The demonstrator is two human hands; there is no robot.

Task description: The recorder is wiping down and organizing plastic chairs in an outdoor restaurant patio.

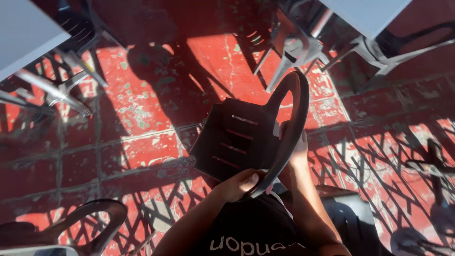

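Nearest the viewer, the person's dark shirt fills the bottom edge. Just above it the left hand (238, 185) is closed round the lower end of the curved armrest of a dark plastic chair (241, 140), thumb over the rim and fingers curled beneath. The right hand (297, 144) sits higher on the same curved bar, wrapped round it from behind, so that only part of the fingers shows; how tightly it grips cannot be told. The chair is held off the ground in front of the body, tilted, its slatted seat panel turned toward the viewer and its arch rising to the upper right.

Below and beyond lies a red tiled floor (142, 104), its paint worn in patches and crossed by latticed shadows. At lower left stands a second dark chair (90, 218). Farther off, at upper left, a pale table (23, 35) stands over grey chair legs; at upper right another pale table (367, 12) stands over grey chairs (303, 47).

Risk, as a judgement: both holds are on one armrest, so the tilted chair may twist in the grip and swing into the nearby furniture; the crowded legs leave little room.
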